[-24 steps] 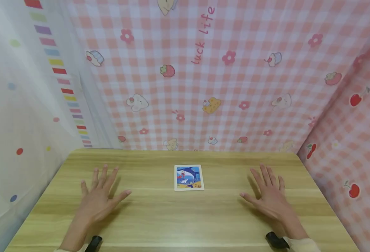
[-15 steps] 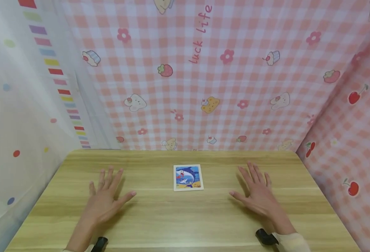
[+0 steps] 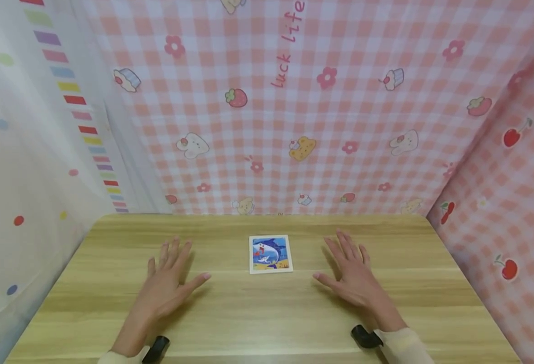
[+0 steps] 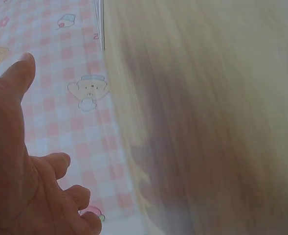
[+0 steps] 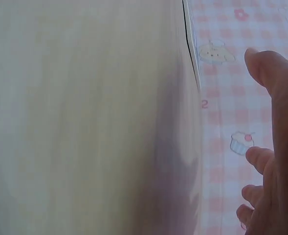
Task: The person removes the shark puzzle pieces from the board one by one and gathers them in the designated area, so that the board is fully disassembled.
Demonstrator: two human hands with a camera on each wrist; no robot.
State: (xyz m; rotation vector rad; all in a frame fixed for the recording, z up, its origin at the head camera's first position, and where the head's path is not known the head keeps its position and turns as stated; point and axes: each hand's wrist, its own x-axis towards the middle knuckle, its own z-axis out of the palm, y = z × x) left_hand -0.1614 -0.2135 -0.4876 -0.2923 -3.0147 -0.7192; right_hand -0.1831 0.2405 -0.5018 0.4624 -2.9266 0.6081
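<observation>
A small square picture puzzle [image 3: 270,254] with a white border lies flat near the back middle of the table; it shows a blue dolphin-like sea animal over a sandy bottom. To its left, my left hand [image 3: 164,288] is held over the wood with fingers spread, holding nothing. On the other side my right hand [image 3: 353,275] has its fingers spread too, thumb pointing toward the puzzle, and is nearer to it than the left. Both wrist views show an empty palm side, the left hand [image 4: 31,176] and the right hand [image 5: 276,127], with a shadow on the wood.
The wooden table [image 3: 257,323] has rounded back corners. Behind it hangs a pink checked cloth [image 3: 267,121], a white dotted cloth [image 3: 35,192] hangs at the left, and a cherry-print cloth [image 3: 512,202] at the right. Black straps [image 3: 366,336] sit at both wrists.
Both hands have moved inward toward the puzzle, the right one farther, with fingers still spread. The puzzle stays in place on the table; the head view has shifted slightly.
</observation>
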